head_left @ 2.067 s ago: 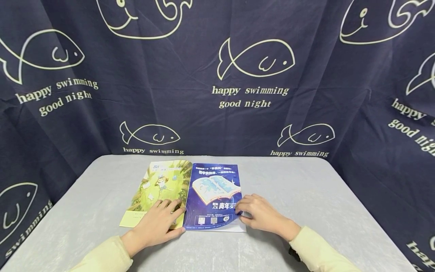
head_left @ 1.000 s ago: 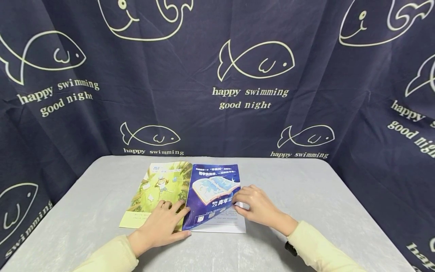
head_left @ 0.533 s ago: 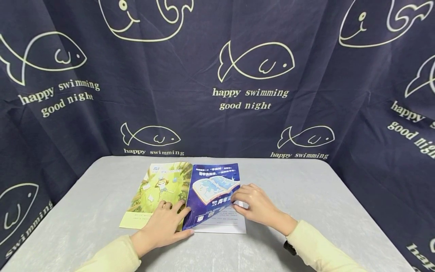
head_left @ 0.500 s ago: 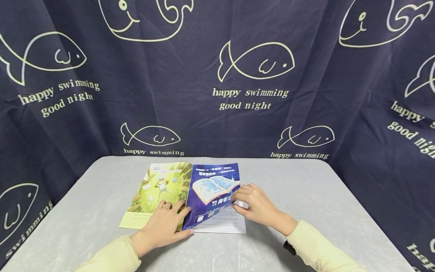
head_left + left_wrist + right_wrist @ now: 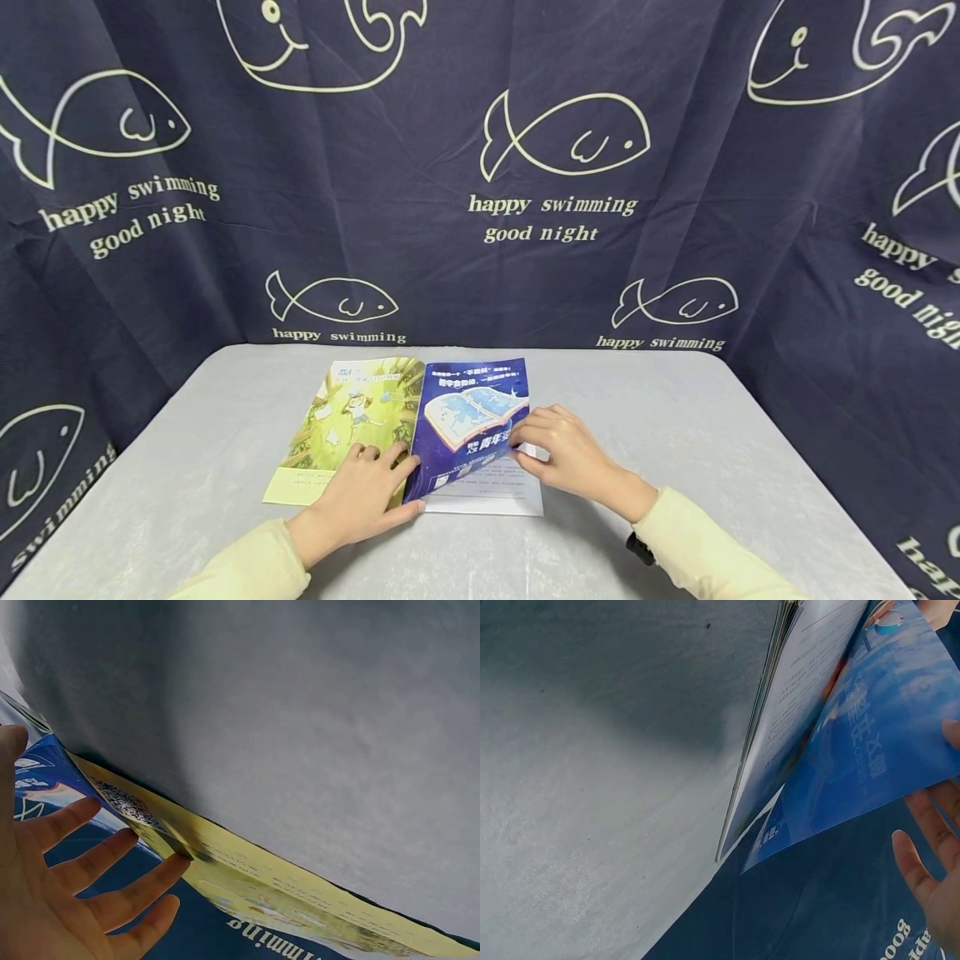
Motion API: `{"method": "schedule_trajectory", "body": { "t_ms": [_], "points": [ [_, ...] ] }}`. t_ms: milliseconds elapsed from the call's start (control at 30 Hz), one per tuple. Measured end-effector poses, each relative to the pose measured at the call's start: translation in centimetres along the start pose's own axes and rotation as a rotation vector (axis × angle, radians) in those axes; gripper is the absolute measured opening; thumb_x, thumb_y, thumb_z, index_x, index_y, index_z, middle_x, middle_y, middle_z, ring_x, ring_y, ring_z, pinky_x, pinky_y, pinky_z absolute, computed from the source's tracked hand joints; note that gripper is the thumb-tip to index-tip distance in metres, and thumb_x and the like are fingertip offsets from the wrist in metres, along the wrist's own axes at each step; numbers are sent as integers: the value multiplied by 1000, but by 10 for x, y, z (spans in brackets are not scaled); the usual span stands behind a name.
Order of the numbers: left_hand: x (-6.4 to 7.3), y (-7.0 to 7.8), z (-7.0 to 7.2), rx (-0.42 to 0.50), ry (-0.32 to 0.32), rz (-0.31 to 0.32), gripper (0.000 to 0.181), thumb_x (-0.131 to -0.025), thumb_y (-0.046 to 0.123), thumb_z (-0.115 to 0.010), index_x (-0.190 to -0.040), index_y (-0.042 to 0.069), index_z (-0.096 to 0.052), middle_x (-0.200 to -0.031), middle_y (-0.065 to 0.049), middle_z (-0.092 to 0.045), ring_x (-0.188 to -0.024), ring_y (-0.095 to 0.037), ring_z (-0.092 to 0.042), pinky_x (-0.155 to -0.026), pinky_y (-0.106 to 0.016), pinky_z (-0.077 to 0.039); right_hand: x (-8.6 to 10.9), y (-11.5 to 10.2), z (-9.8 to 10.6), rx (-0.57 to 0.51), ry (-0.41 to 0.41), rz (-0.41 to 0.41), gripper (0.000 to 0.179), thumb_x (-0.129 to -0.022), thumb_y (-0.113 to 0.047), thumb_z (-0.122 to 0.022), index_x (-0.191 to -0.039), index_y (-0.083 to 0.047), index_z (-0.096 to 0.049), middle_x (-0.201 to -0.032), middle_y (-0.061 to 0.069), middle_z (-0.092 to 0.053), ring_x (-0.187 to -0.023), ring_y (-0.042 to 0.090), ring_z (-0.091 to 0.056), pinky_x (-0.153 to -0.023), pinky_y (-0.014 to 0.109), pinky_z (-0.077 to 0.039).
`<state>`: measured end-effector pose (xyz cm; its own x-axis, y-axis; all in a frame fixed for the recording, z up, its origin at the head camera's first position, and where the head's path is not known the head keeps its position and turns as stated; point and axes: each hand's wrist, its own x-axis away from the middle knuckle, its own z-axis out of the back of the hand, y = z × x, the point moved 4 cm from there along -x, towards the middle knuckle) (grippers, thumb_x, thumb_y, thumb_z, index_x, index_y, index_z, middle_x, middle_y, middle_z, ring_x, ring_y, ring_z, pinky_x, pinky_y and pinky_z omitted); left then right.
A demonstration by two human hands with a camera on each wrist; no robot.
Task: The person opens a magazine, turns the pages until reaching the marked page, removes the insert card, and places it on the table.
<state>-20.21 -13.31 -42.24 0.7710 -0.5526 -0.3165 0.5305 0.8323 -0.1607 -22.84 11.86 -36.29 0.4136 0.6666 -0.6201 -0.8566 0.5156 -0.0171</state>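
Observation:
A magazine (image 5: 356,400) lies spread on the table, with a green illustrated page on the left and a dark blue page (image 5: 472,408) on the right. My left hand (image 5: 356,496) rests on the lower green page beside the spine, fingers spread; the left wrist view also shows the left hand (image 5: 82,892) with its fingers extended. At the blue page's right edge, my right hand (image 5: 566,450) pinches the sheet. Its lower corner curls up, baring a white printed page (image 5: 487,492) beneath. In the right wrist view the lifted page (image 5: 870,750) stands away from the page stack.
The grey table (image 5: 637,408) extends around the magazine on all sides. Behind and beside it hangs a navy curtain (image 5: 450,283) with fish drawings and lettering. A black band (image 5: 640,548) shows at my right sleeve.
My right hand has moved slightly left with the page edge, and the blue page's lower corner curls higher, uncovering more white page. My left hand has shifted slightly right.

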Motion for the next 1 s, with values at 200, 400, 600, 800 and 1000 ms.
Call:
{"method": "schedule_trajectory", "body": {
  "t_ms": [200,400,600,800,1000],
  "points": [
    [0,-1,2,-15,24,-6,54,-80,61,-52,-114,19,-60,-110,-6,-59,-82,-28,-59,-74,-42,-43,2,2,2,8,14,-11,16,-73,-22,-70,-87,-15,-68,-88,-7,-68,-82,9,-59,-75,27,-45],
    [0,-1,2,-25,33,-6,54,-80,60,-52,-113,18,-60,-109,-5,-58,-84,-28,-58,-74,-43,-43,3,5,6,-8,24,-49,29,-74,-22,-70,-102,-13,-65,-99,-4,-67,-91,10,-59,-79,29,-44],
    [1,-3,3,-28,31,2,55,-80,61,-52,-114,19,-59,-109,-5,-58,-88,-27,-57,-75,-43,-43,3,7,9,-2,42,-73,37,-74,-23,-71,-108,-11,-63,-105,-3,-66,-97,11,-59,-79,29,-44],
    [2,-4,3,-32,55,-5,54,-80,60,-52,-114,19,-60,-108,-5,-59,-92,-26,-56,-76,-43,-43,5,9,7,7,48,-69,40,-73,-23,-71,-109,-9,-63,-106,-1,-66,-96,13,-59,-78,30,-45],
    [2,-5,5,-17,86,-19,53,-80,57,-55,-114,18,-60,-109,-4,-59,-94,-24,-54,-77,-41,-42,7,9,3,1,-9,-85,38,-74,-25,-72,-109,-12,-62,-106,-3,-65,-98,12,-58,-79,30,-45]
  ]
}}
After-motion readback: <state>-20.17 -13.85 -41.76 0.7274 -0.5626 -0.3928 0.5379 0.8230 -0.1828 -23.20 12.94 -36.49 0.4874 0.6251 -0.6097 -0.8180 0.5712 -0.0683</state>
